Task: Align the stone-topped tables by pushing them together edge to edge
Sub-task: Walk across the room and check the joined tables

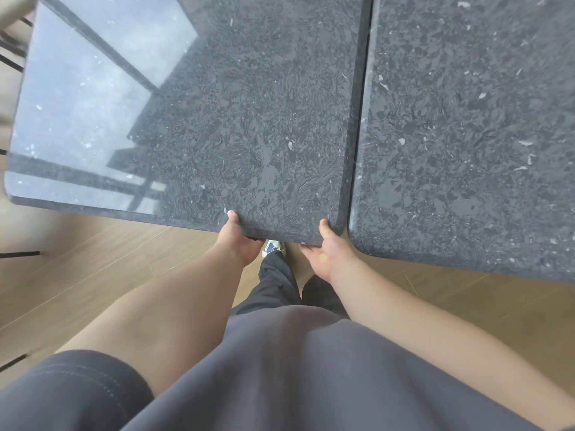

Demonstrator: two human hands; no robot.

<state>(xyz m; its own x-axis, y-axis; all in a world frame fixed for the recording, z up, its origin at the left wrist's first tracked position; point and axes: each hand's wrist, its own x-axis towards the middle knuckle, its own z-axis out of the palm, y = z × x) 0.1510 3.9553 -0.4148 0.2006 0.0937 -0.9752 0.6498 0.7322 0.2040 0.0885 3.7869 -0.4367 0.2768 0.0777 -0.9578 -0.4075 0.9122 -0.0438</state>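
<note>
Two dark speckled stone-topped tables stand side by side. The left table [236, 119] and the right table [466, 135] meet along a thin dark seam that runs up the frame; their sides look nearly touching. The right table's near edge sits lower in the frame than the left table's. My left hand [239, 241] grips the left table's near edge, thumb on top and fingers hidden underneath. My right hand [326, 253] grips the same edge at its near right corner, thumb on top, fingers under the slab.
Wooden plank floor [93, 265] lies below the tables. Thin black chair legs [18, 254] show at the far left edge. My dark trousers and a shoe [273, 245] are under the table edge between my hands.
</note>
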